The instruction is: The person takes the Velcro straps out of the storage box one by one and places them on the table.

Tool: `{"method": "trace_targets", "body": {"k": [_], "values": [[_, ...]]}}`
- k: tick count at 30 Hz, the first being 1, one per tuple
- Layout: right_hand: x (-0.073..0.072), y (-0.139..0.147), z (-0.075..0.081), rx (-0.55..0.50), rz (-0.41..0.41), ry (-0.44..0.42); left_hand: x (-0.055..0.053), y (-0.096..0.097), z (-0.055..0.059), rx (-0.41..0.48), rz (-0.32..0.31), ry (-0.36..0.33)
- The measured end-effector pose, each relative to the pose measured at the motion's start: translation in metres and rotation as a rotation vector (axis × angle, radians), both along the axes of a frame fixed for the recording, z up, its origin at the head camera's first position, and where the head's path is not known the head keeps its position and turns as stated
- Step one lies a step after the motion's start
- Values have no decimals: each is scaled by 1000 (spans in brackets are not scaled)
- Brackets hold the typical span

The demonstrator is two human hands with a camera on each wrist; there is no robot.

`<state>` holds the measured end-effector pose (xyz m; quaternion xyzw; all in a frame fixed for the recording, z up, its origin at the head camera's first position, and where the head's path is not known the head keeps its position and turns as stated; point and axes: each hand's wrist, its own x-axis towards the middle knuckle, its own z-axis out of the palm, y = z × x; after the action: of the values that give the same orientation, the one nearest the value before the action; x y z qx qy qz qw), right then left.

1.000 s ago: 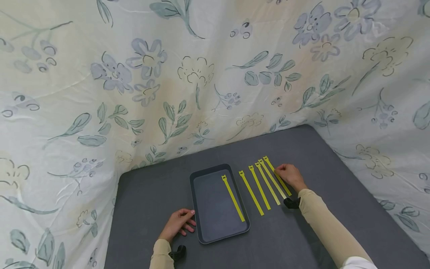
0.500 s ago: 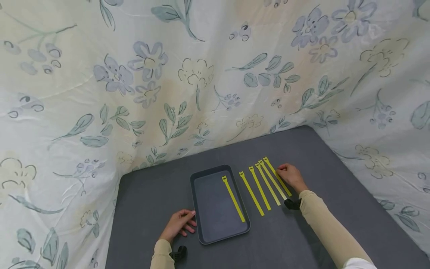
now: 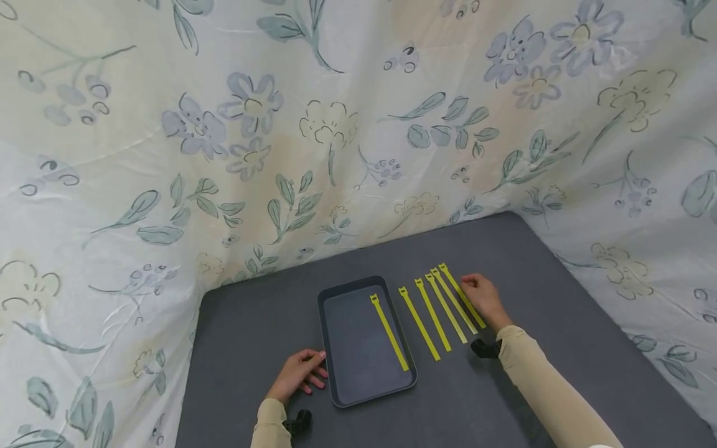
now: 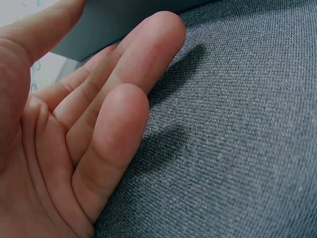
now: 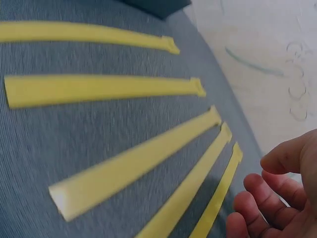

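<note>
In the head view a dark grey tray (image 3: 364,398) lies on the table, with one yellow cable strap (image 3: 390,333) inside it. Several more yellow straps lie in a slanting row to its right, among them the rightmost strap (image 3: 455,287) and the one nearest the tray (image 3: 419,323). My right hand (image 3: 483,298) hovers just right of the rightmost strap, fingers loosely curled and nothing in them. The right wrist view has those fingers (image 5: 257,183) apart from the strap. At the tray's left rim my left hand (image 3: 299,373) rests with relaxed fingers; its thumb or forefinger reaches the rim.
The table (image 3: 252,323) has a dark grey cloth surface. A floral curtain (image 3: 336,137) hangs along its back and right sides. A black wrist device (image 3: 486,348) sits below the right hand, close to the lower ends of the straps.
My right hand has moved slightly right, away from the rightmost strap, which lies where it was. The left hand and the tray keep their places; the head view has shifted a little.
</note>
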<state>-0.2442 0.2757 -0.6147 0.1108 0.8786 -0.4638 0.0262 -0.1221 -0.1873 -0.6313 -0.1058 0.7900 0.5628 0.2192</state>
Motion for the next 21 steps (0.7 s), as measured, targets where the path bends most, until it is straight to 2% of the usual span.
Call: {"method": "trace_targets", "body": {"k": [3, 6, 12, 18, 21], "values": [[3, -10, 7, -6, 9, 20, 0, 0, 0, 1, 3, -7], [7, -21, 16, 2, 50, 44, -1, 1, 2, -2, 3, -13], [17, -50, 32, 41, 231, 101, -1, 1, -1, -5, -4, -14], [30, -89, 42, 67, 430, 100, 0, 2, -2, -13, -2, -20], [34, -106, 43, 119, 488, 100, 0, 3, -2, -14, -3, -15]]}}
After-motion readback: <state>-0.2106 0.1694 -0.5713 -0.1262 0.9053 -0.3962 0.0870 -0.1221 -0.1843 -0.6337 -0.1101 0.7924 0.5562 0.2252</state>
